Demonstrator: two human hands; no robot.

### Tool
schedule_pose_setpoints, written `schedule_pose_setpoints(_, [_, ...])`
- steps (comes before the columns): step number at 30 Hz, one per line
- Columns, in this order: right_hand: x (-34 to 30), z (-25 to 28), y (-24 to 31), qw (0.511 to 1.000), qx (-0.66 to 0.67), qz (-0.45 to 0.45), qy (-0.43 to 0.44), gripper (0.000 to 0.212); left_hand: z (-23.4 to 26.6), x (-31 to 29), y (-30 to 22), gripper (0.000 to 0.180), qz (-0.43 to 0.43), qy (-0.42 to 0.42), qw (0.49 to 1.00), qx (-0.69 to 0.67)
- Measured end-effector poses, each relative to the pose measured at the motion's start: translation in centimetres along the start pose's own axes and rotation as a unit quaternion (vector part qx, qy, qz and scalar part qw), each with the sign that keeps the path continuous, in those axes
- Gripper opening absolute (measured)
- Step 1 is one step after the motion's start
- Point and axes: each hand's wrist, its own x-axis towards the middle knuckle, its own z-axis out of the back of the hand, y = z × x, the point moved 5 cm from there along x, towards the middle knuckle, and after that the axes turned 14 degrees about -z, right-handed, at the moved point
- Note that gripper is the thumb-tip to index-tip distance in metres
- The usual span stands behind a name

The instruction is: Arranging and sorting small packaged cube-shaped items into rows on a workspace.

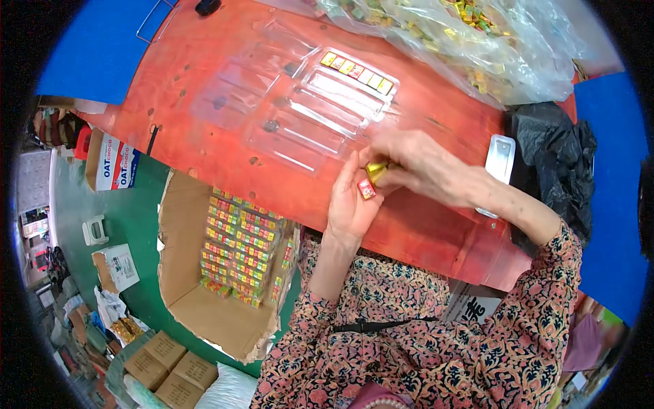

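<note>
My left hand [349, 211] is turned palm up at the table's near edge, with a small red packet [366, 189] held at its fingers. Above it my right hand [426, 167] reaches in from the right, its fingers closed on a small yellow packet [376, 170]; the hands are touching or nearly so. Just beyond them lies a clear plastic tray [325, 116] with long channels. Its farthest channel holds a row of small yellow and red packets [355, 72], while the nearer channels hold nothing.
More clear trays [252, 75] lie to the left on the red table [184, 129]. A large clear bag [538, 61] of loose packets fills the far right. Near it are a metal dish [500, 158] and a black bag [555, 150]. An open carton [184, 286] below holds packed trays.
</note>
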Motion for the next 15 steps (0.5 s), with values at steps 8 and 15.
schedule_pose_setpoints(8, [6.6, 4.3, -2.1, 0.969, -0.053, 0.074, -0.228, 0.019, -0.9, -0.6, -1.9, 0.017, 0.039, -0.065, 0.987, 0.143])
schedule_pose_setpoints(15, [8.1, 3.0, -2.5, 0.974, -0.086, 0.083, -0.192, 0.015, -3.8, 0.7, -8.0, 0.014, -0.124, -0.067, 0.946, 0.291])
